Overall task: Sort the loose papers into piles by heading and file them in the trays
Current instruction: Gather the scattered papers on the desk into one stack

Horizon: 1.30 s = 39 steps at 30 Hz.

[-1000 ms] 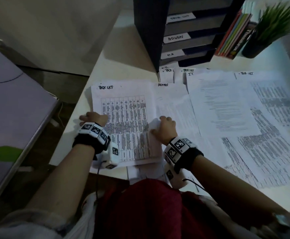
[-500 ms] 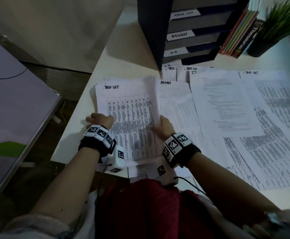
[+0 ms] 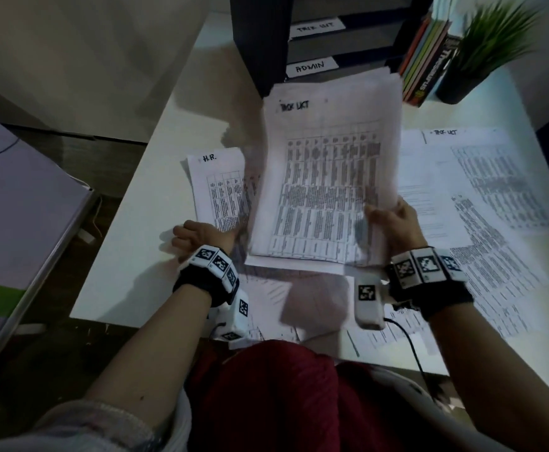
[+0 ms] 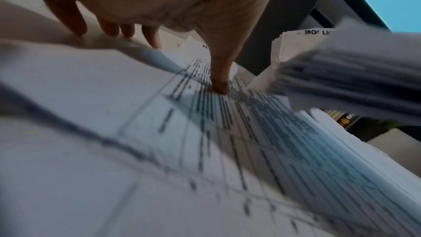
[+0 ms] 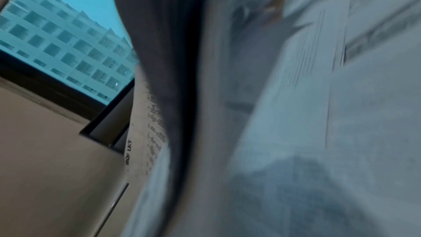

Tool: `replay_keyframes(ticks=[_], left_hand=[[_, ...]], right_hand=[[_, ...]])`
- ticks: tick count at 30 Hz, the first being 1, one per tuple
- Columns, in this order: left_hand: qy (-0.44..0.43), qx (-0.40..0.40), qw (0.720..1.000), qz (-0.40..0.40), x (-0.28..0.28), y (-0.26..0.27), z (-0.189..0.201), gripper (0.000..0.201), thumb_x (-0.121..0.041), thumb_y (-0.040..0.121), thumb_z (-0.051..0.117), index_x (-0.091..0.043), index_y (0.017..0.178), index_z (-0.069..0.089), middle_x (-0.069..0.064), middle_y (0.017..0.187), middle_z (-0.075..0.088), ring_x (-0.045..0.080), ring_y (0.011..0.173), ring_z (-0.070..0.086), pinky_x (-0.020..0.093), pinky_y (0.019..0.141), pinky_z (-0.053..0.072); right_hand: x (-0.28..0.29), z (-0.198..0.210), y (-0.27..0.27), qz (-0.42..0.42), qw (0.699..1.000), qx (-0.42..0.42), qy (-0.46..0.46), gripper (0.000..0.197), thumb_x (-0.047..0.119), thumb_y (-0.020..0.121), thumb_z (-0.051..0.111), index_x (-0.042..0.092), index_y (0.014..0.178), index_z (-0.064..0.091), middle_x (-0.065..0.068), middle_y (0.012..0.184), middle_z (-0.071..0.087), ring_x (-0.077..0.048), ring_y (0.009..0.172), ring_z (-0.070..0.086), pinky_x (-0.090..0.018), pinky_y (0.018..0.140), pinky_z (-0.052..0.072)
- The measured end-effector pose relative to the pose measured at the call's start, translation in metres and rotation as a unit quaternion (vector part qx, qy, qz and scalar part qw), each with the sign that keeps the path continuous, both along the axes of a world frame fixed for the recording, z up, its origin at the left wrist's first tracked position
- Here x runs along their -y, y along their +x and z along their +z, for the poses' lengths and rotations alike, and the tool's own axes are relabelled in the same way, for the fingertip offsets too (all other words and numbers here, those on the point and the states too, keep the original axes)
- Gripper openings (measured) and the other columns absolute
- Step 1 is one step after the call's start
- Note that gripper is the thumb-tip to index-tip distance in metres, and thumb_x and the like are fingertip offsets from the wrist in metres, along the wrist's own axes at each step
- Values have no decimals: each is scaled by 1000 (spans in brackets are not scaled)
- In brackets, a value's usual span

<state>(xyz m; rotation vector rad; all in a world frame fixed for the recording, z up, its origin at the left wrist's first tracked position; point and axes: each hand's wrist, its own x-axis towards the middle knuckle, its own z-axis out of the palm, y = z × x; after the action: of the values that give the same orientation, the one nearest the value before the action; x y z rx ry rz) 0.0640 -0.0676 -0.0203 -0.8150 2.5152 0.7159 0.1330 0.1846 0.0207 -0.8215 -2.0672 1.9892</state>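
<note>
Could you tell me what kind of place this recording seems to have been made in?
Most likely an office desk. A dark stack of filing trays carries handwritten labels such as ADMIN, printed sheets cover the white desk, and books stand beside a potted plant.

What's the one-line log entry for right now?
right hand: grips lifted TASK LIST stack | left hand: rests on H.R. pile | trays: not yet filed

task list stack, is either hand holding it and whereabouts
The right hand grips the task list stack at its lower right edge, lifted off the desk. The left hand holds nothing; its fingers press the H.R. pile.
</note>
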Motion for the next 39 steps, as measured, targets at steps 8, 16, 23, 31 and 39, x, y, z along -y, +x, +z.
replay_keyframes(ticks=[8, 16, 23, 31, 39], left_hand=[[52, 33, 993, -96, -56, -3, 4, 74, -41, 88, 56, 4, 137, 22, 17, 142, 17, 37, 130, 21, 44, 105, 27], [306, -11, 952, -12, -84, -18, 6, 57, -35, 91, 44, 1, 134, 31, 21, 136, 45, 36, 120, 48, 41, 100, 41], [273, -31, 961, 16, -32, -24, -2, 81, -44, 86, 60, 4, 141, 26, 18, 148, 31, 31, 135, 35, 37, 110, 31], [126, -88, 987, 43, 64, -31, -9, 49, -24, 91, 56, 9, 126, 49, 25, 129, 53, 38, 118, 51, 40, 99, 41], [14, -65, 997, 32, 100, -32, -10, 39, -17, 91, 52, 9, 120, 52, 26, 125, 54, 38, 116, 52, 38, 87, 41]], right_hand=[[-54, 12, 25, -21, 1000, -5, 15, 19, -2, 85, 55, 16, 86, 60, 1, 54, 63, -16, 46, 61, -30, 47, 54], [-57, 15, 33, 9, 1000, -9, 15, 14, -1, 85, 57, 4, 97, 58, -4, 60, 63, -22, 54, 60, -33, 56, 53], [11, -12, 11, 88, 992, 38, -83, 14, -7, 85, 55, 7, 82, 55, 1, 49, 62, -11, 43, 60, -23, 42, 51], [99, -33, -21, 216, 963, 157, 20, 26, 11, 91, 55, 5, 107, 35, -19, 99, 52, -35, 95, 56, -47, 91, 48], [136, -36, -26, 342, 879, 211, 258, 35, 3, 93, 40, -5, 125, 33, -23, 130, 45, -34, 119, 46, -34, 93, 39]])
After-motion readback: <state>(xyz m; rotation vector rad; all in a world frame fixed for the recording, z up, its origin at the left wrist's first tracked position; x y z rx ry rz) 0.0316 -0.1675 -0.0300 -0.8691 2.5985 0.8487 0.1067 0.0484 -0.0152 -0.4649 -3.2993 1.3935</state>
